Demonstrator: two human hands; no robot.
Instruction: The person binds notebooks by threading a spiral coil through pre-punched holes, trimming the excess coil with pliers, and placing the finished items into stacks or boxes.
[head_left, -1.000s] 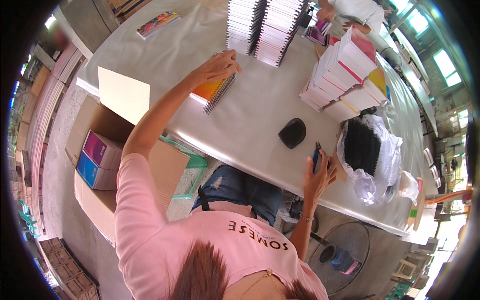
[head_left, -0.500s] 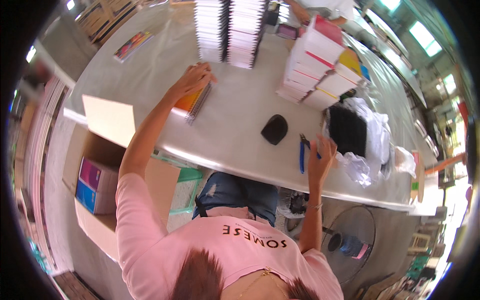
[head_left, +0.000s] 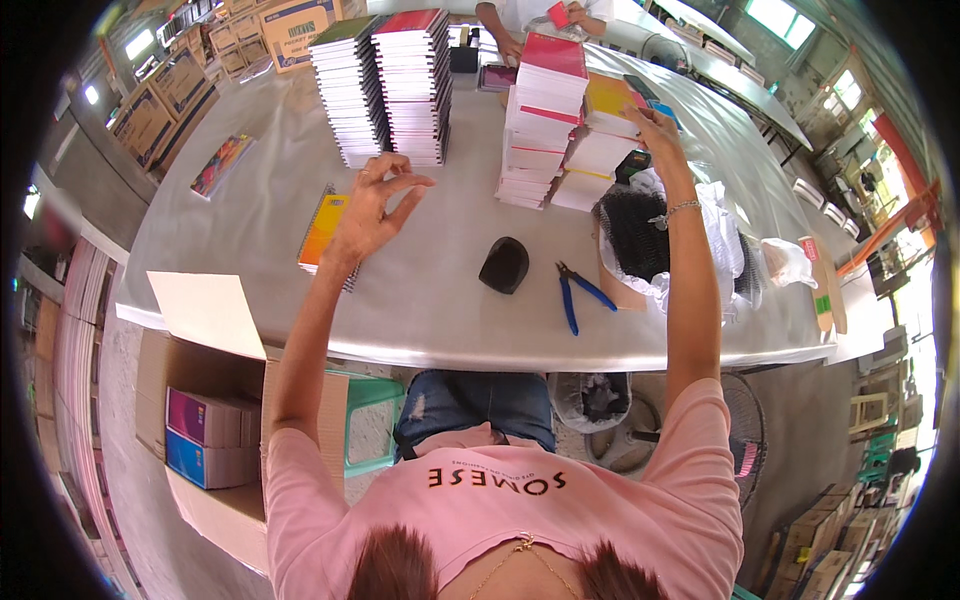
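Note:
My left hand hovers over the table with thumb and fingers apart, holding nothing. Beside its wrist lies a small pile of yellow-orange spiral notebooks. My right hand reaches to the yellow-topped stack of page blocks, its fingers spread at the stack's right edge; whether they touch it is unclear. Just left of that rises a taller red-topped stack of page blocks. Blue-handled pliers lie with handles spread near the front edge, next to a black, rounded object.
Two tall stacks of spiral notebooks stand at the back left. Black wire spirals in white plastic lie under my right forearm. An open carton with boxes is at left. Across the table, a person's hand works.
My left hand has lifted off the orange notebooks and moved right. My right hand has left the pliers, now lying on the table, and reached forward to the yellow-topped stack. The view has shifted.

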